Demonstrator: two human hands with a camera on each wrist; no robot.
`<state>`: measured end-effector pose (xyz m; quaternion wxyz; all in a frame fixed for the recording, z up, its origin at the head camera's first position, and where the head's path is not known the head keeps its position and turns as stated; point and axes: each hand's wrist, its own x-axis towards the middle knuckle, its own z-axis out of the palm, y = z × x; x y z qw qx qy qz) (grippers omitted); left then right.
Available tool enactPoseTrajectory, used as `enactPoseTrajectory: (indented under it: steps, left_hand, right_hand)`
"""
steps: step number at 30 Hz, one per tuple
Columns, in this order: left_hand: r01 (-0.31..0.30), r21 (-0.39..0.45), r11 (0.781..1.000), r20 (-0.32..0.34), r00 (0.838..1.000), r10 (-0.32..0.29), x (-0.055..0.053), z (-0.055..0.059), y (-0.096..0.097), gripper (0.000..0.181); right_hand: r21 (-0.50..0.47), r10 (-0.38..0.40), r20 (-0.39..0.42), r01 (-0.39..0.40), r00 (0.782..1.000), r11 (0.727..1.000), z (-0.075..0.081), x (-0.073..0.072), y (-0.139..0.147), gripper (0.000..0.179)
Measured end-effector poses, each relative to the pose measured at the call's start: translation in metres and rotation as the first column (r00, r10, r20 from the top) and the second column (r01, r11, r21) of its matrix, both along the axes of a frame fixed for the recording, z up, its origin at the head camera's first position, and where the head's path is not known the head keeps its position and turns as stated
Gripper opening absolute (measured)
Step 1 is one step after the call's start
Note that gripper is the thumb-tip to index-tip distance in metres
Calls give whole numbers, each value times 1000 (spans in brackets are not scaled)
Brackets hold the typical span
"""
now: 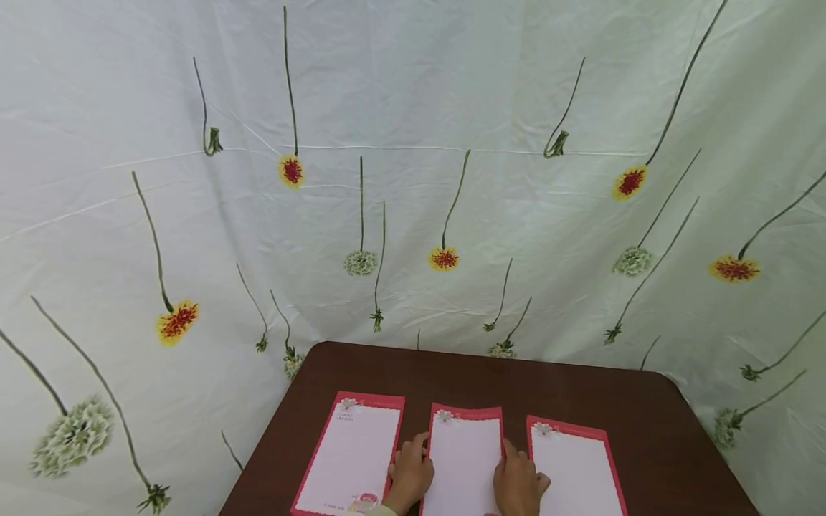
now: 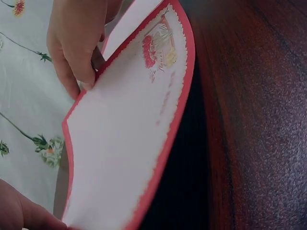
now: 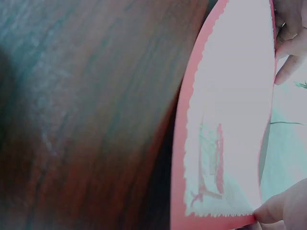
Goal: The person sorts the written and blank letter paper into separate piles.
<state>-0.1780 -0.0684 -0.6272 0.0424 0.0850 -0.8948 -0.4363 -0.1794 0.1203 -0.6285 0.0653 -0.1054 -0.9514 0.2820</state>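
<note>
A sheet of letter paper (image 1: 466, 459) with a red scalloped border is held between both hands, the middle one of three alike. My left hand (image 1: 411, 471) pinches its left edge between thumb and fingers. On the opposite edge my right hand (image 1: 518, 479) pinches it too. Both wrist views show the sheet (image 2: 120, 143) bowed, its near edge curving above the dark tabletop. A printed flower picture (image 2: 160, 48) decorates one corner. In the right wrist view, the thumb (image 3: 271, 208) of the right hand presses near a lower corner.
To the left lies a second red-bordered sheet (image 1: 355, 459), with a small printed figure at its bottom. A third sheet (image 1: 571, 466) lies to the right. All are over a dark brown table (image 1: 490, 380) with rounded corners. Behind it hangs a pale cloth (image 1: 413, 86) printed with flowers.
</note>
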Motion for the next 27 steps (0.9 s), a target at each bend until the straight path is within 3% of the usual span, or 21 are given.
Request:
enactPoseTrajectory:
  steps: [6,15,21,27]
  left_hand:
    - [12,-50,999,-105,994,-18,-2,-7,7,40]
    - [35,-6,999,-194,980,-36,0,5,18,36]
    - [156,67,985,-184,973,-142,1,11,24,40]
    - [315,125,941,-150,943,-296,1,17,37,45]
  right_hand:
    - [-34,-8,-104,4,995,999,5,2,9,36]
    - [-53,-25,-130,18,991,998,17,-4,26,39]
    - [-67,-40,-138,30,990,997,24,-6,41,39]
    - [-85,-64,-186,49,980,995,27,-5,59,35]
